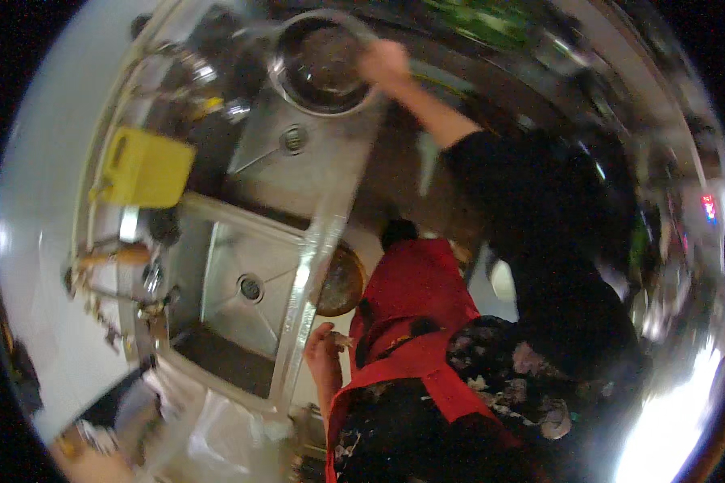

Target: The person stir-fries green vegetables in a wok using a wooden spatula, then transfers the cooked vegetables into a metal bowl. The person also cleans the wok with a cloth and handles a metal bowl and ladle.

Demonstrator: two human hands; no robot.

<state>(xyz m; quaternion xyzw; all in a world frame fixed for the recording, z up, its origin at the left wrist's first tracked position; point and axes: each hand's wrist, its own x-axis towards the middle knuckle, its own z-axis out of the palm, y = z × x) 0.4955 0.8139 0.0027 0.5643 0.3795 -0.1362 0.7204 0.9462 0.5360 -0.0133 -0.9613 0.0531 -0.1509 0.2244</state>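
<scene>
A round metal basin with a dark inside is over the far end of the upper steel sink. My right hand, blurred by motion, grips its right rim. My left hand hangs low beside the front edge of the nearer steel sink. Its fingers are curled on a small pale scrap, too blurred to name. Just beyond that hand is a round brown object, partly under the sink edge. My red apron hangs in front of me.
A yellow plastic jug stands by the wall behind the sinks. A tap reaches toward the nearer sink. Translucent plastic sheeting lies at the lower left. Green leafy vegetables show at the top.
</scene>
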